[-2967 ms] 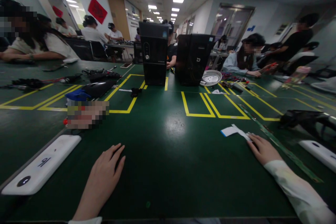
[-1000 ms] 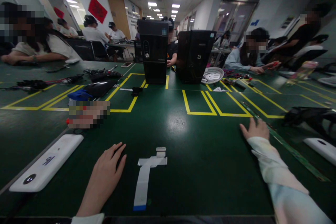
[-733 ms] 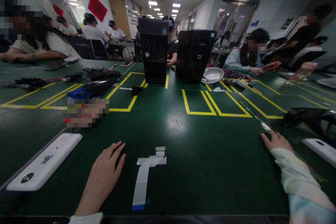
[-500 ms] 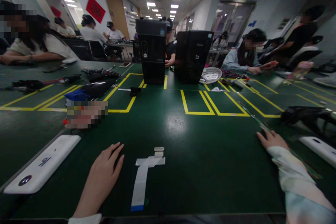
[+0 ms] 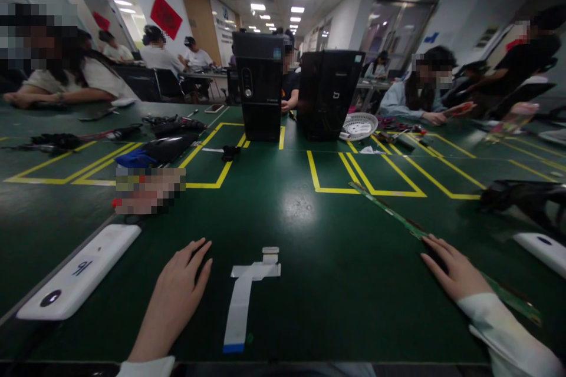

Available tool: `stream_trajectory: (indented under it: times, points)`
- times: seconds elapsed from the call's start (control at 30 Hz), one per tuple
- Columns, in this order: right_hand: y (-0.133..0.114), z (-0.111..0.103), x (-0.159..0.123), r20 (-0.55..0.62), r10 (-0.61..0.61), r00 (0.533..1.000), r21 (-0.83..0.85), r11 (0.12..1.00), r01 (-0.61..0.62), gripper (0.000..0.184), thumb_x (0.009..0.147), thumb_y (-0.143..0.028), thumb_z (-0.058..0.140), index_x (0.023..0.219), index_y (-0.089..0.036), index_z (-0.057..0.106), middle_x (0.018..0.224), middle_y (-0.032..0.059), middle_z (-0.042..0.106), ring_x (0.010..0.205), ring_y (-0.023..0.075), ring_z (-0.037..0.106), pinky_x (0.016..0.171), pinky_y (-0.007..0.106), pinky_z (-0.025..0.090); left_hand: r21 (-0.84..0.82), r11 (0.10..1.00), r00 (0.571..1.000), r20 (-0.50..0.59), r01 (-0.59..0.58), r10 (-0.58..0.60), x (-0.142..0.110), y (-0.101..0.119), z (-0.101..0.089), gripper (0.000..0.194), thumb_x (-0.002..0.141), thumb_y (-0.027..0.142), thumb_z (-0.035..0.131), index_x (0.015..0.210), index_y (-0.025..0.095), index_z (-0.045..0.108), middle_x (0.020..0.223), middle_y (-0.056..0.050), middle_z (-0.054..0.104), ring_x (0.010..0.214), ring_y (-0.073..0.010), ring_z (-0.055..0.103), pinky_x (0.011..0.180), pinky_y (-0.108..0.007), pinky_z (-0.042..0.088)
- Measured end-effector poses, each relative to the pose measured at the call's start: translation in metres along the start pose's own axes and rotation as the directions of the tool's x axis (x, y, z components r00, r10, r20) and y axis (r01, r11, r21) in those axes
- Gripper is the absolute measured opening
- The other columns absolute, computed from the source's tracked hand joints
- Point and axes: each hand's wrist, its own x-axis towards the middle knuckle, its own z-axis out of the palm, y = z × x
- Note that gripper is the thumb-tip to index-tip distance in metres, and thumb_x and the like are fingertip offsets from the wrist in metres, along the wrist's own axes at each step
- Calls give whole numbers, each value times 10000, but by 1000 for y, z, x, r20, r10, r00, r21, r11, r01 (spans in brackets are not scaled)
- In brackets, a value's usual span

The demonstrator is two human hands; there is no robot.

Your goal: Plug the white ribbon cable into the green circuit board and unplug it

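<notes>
My left hand [image 5: 179,285] rests on the green table with fingers stretched out, holding nothing. To its right lies a white flat ribbon cable [image 5: 241,309] with a blue end, a crosspiece and a small connector at its top; the hand does not touch it. My right hand [image 5: 455,265] lies over a long, narrow green circuit board strip [image 5: 389,211]. Its fingers extend onto the strip, thumb apart from them. Part of the strip is hidden under the hand, and its near end comes out beside my wrist.
White slab-shaped devices lie at left [image 5: 79,274] and right [image 5: 542,253]. Two black computer towers [image 5: 260,88] [image 5: 329,94] stand at the back, near a white basket [image 5: 360,126]. Yellow tape [image 5: 371,191] marks the table [image 5: 309,318]. Several people sit around.
My right hand has moved left and slightly nearer, and the circuit board strip has shifted with it, its far end swinging left. My left hand and the ribbon cable stay in place.
</notes>
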Motion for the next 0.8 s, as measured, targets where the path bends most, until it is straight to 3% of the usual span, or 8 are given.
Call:
stream_trajectory:
  times: [0.17,0.43,0.8]
  points:
    - [-23,-4,-6,-2,-217,976,74,974,216,583,880,-546,381,1276,-157,557,1355,150,540,1273,314,481,1042,523,412,7,1000,1000,-3,-13,13,0,-2,1,539,915,439,338,1275,116,577,1316,-170,568,1219,-318,528,1020,-507,434]
    - [-69,1,20,38,-398,917,183,904,385,516,920,-455,411,1358,-196,494,1433,127,461,1347,272,392,1107,510,331,-2,999,999,-27,-34,34,1,-6,6,512,908,445,358,1260,150,584,1299,-157,585,1180,-306,559,996,-492,456]
    - [-181,27,64,28,-620,784,280,758,589,525,927,-444,453,1372,-166,475,1434,155,450,1351,290,379,1095,540,328,-5,999,999,-35,-32,32,1,-6,5,509,911,447,349,1248,152,592,1291,-155,586,1162,-306,566,988,-495,459]
